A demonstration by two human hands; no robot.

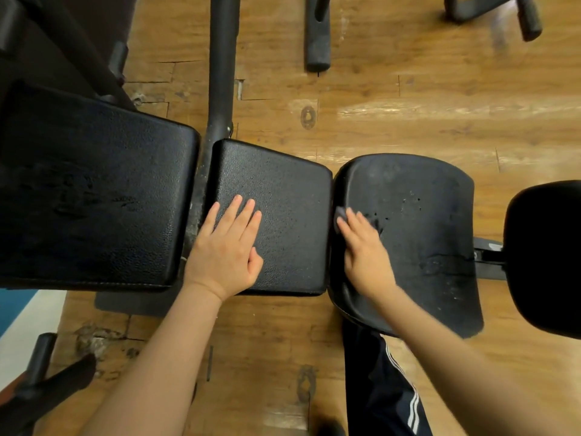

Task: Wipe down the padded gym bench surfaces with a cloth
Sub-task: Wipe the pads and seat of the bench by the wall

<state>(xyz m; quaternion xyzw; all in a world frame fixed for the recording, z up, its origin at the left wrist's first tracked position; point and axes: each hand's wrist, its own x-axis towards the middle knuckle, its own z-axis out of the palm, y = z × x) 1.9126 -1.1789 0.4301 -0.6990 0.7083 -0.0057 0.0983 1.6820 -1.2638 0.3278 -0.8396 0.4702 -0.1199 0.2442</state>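
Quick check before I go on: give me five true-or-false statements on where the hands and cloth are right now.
1. The left hand lies flat on the middle pad. True.
2. The right hand rests on the big left pad. False: it is on the worn seat pad.
3. A cloth shows under the right fingertips. True.
4. The left hand holds the cloth. False: it holds nothing.
5. The floor is carpet. False: it looks like wood planks.
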